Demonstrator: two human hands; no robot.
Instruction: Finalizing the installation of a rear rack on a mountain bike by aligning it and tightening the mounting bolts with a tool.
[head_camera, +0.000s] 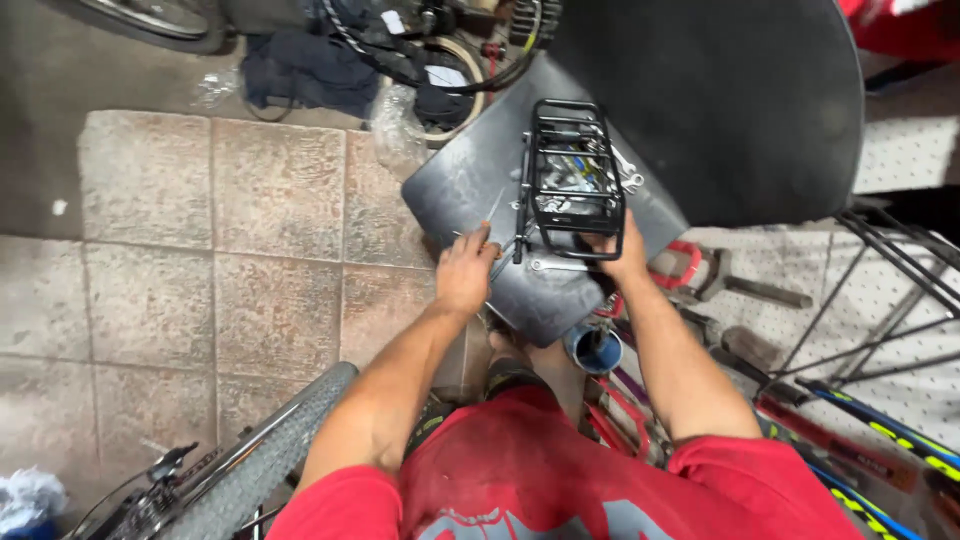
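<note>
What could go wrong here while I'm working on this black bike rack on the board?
The dark board looks loosely propped and tilted, so the black rack and loose wrenches might slide off. Your left hand holds a thin tool near the right hand gripping the rack; a slip could jab it.

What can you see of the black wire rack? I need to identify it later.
The black wire rack looks like a metal bicycle carrier of thin rods and crossbars. It lies flat on a dark board. The right hand grips its near end; the left hand holds a thin tool at its left side.
</note>
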